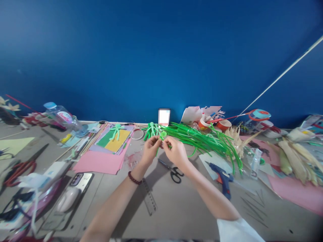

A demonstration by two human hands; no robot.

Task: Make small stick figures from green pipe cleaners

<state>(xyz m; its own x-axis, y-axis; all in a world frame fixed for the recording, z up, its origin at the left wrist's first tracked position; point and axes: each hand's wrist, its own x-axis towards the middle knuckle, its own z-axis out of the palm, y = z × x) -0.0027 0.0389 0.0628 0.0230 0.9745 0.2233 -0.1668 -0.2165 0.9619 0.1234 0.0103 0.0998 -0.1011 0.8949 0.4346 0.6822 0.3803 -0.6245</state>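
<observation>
Both hands meet over the middle of the table, fingertips pinched around a small green coiled piece (163,134). My left hand (151,148), with a dark red bead bracelet (134,178) at the wrist, holds it from the left. From the right, my right hand (175,151) grips the same piece with closed fingers. Just behind the hands stands a light green figure (151,129). A bundle of green stems (199,137) spreads to the right. Black-handled scissors (175,174) and a clear ruler (149,198) lie below the hands.
To the right are a blue glue gun (222,178), dried husks (292,161) and thin sticks (254,205). Pink paper (101,162), a phone (82,183), a white mouse (68,199), a bottle (63,116) and red-handled scissors (25,166) lie left. A blue wall (151,60) stands behind.
</observation>
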